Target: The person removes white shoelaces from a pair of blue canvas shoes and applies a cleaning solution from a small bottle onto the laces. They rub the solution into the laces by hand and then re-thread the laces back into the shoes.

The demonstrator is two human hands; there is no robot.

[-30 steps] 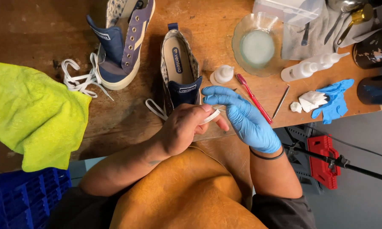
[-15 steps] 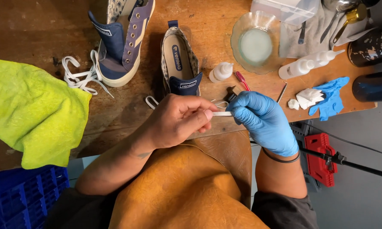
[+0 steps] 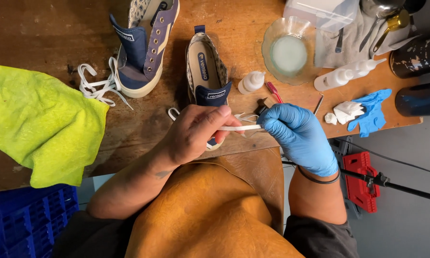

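Observation:
My bare left hand point(image 3: 196, 131) and my blue-gloved right hand point(image 3: 296, 131) pinch a white shoelace point(image 3: 241, 127) stretched flat between them, just above the table's near edge. Behind my left hand stands a navy canvas sneaker point(image 3: 206, 67), its toe hidden under my fingers. A loop of the lace point(image 3: 173, 112) shows left of my thumb. The other navy sneaker point(image 3: 145, 43) lies further back on the left, with a loose white lace point(image 3: 96, 85) bunched beside it.
A yellow-green cloth point(image 3: 38, 122) covers the wooden table point(image 3: 48, 38) at left. A glass bowl of cloudy liquid point(image 3: 287, 51), small squeeze bottles point(image 3: 341, 76), a red-handled tool point(image 3: 274, 91), a blue glove with white wads point(image 3: 365, 112) and dark cans point(image 3: 418, 55) crowd the right. A blue crate point(image 3: 26, 222) sits lower left.
My hands have drawn apart, pulling the lace out straight between them. The right hand moved right, away from the left.

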